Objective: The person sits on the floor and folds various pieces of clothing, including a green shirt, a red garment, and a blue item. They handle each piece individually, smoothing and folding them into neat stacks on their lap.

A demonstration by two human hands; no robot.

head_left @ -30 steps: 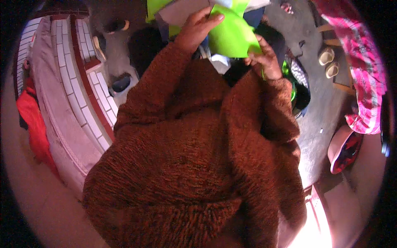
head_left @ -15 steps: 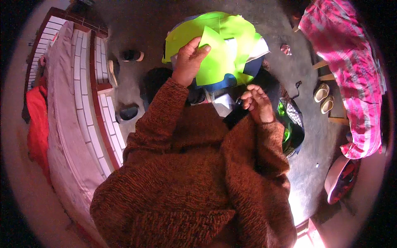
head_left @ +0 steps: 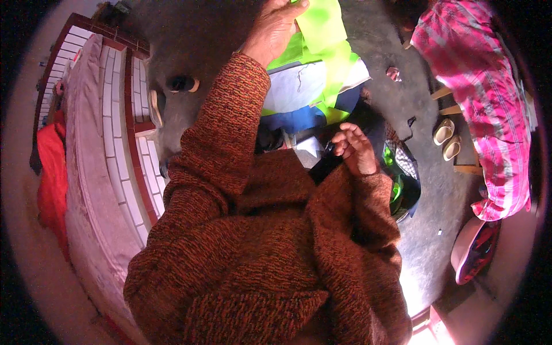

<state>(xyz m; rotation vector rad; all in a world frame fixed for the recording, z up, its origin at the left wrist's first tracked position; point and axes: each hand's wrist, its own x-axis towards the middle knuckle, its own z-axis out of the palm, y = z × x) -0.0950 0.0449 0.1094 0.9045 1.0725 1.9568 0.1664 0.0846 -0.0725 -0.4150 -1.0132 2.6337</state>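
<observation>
One left hand [head_left: 275,30] is pinching a lime-green piece [head_left: 322,27] over the cloth pile [head_left: 287,95], whose layers could be sliding if it is dragging them; the right hand [head_left: 357,150] is hovering nearby, its fingers empty, loosely curled.

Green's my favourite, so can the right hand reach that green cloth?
Probably yes: the right hand looks empty and close to the lower end of the green cloth, with nothing visible blocking the way.
</observation>
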